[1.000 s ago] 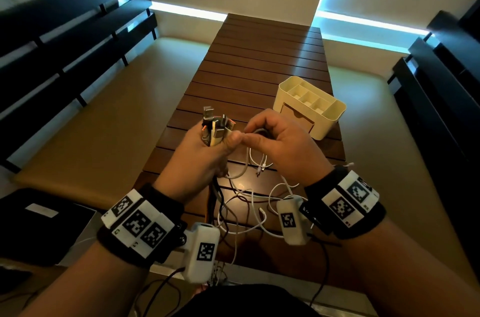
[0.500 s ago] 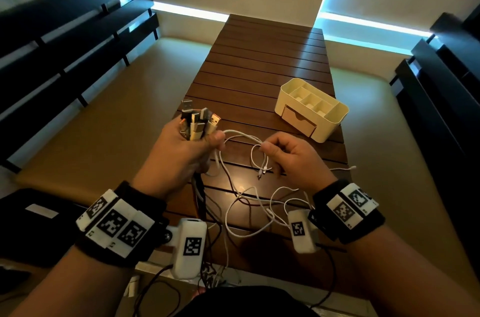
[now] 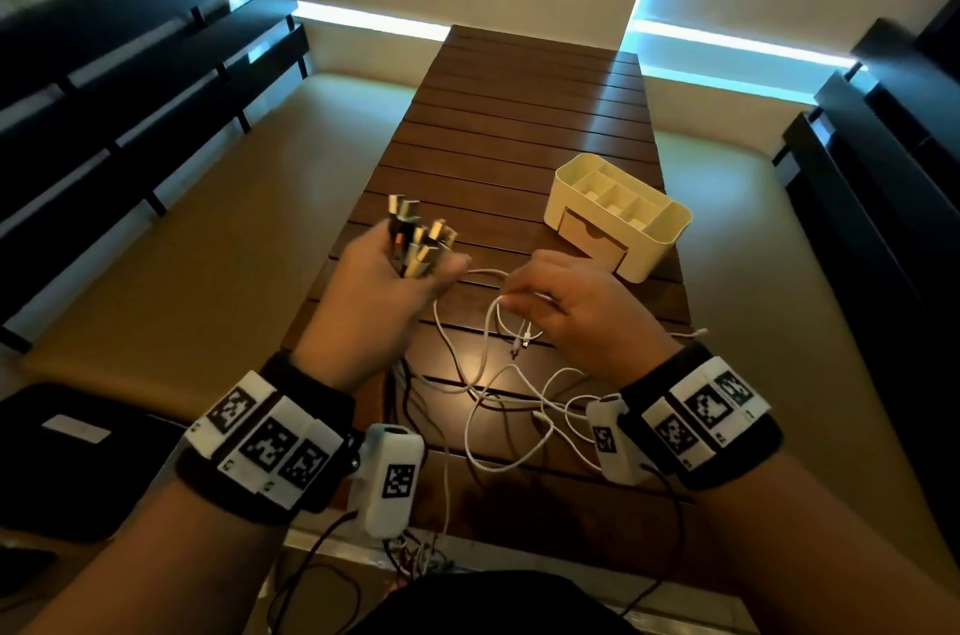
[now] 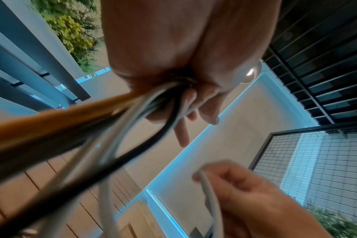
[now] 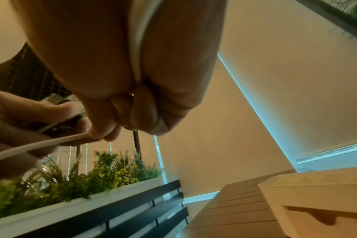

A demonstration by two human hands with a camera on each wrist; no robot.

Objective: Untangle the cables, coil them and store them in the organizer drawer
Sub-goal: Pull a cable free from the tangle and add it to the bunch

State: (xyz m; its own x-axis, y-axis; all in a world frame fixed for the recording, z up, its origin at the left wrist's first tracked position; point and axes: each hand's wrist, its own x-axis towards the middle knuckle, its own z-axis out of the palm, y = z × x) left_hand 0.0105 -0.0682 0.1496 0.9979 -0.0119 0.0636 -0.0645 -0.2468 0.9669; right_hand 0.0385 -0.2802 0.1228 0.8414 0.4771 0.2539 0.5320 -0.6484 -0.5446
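The left hand [image 3: 382, 291] is clenched round a bunch of plugs [image 3: 418, 239] that stick up out of the fist, their cables trailing down and near onto the surface [image 3: 519, 125]. From that fist one white cable [image 3: 488, 273] runs rightward to the right hand [image 3: 566, 307], whose fingers [image 5: 104, 130] pinch it just beside the left thumb, so the held stretch lies left to right between the hands. Below it the rest loops slack among the other cables. The organizer [image 3: 618, 213] stands far right, its drawer [image 3: 589, 234] closed and facing near; the right hand is the nearer. Pulling right should draw this cable free, I judge.
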